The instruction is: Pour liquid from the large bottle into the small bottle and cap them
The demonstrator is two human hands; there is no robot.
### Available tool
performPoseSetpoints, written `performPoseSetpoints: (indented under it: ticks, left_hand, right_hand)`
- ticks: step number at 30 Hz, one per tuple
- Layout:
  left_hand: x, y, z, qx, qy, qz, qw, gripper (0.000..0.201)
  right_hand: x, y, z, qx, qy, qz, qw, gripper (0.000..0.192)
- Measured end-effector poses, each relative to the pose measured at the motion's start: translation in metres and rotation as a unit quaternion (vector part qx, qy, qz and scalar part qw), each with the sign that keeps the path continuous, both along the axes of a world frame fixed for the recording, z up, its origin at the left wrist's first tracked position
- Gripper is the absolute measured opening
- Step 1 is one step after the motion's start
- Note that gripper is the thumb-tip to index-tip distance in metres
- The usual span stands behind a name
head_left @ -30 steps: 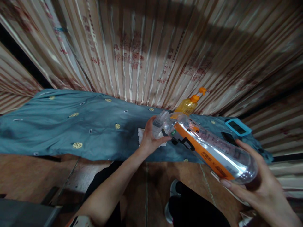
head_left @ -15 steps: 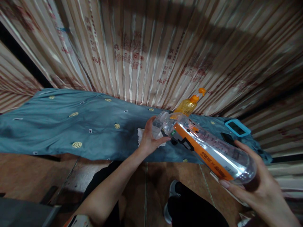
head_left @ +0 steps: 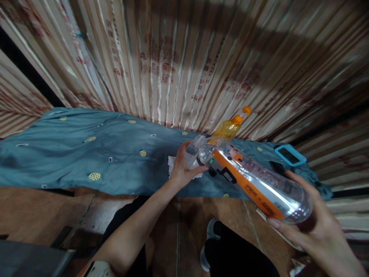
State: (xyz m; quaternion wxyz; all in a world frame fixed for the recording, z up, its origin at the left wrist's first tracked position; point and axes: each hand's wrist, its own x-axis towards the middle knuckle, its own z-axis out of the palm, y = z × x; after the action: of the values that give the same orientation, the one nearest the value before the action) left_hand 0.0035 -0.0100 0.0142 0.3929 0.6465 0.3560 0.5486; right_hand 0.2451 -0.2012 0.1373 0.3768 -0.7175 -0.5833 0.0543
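Observation:
A large clear plastic bottle [head_left: 259, 184] with an orange label strip lies tilted in the air, its neck pointing left and lower toward the table. My right hand [head_left: 319, 225] is closed around its base. In my left hand [head_left: 183, 171] sits a small clear container [head_left: 192, 149], thumb and fingers curved round it. The bottle's mouth meets or overlaps the container's opening; whether liquid passes between them I cannot tell. Beneath my left hand a white scalloped-edge tissue or cloth [head_left: 171, 163] shows partly. Just behind stands a yellow pump bottle [head_left: 226, 130] with an orange top.
A teal patterned cloth [head_left: 121, 154] covers the long narrow table. Toward its right end lie a blue-framed device [head_left: 290, 155] and a dark phone-like object [head_left: 277, 167]. A pleated curtain [head_left: 173, 69] hangs behind. A grey surface [head_left: 29, 257] is at lower left, above tiled floor.
Almost nothing differs. Both hands, the bottle and the container keep their positions, with only a slight shift of the camera view.

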Motion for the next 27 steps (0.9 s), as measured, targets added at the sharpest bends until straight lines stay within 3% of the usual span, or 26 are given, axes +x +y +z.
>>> performPoseSetpoints:
  ticks: [17, 27]
  left_hand:
    - [0.0014, 0.0002, -0.0003, 0.002, -0.001, 0.008, 1.000, 0.100]
    - [0.0000, -0.0004, 0.0008, 0.000, 0.002, 0.002, 1.000, 0.100]
  right_hand:
    - [-0.0002, 0.0017, -0.0013, -0.004, 0.004, 0.007, 1.000, 0.097]
    - [0.0021, -0.0002, -0.0042, -0.018, 0.024, -0.026, 0.999, 0.101]
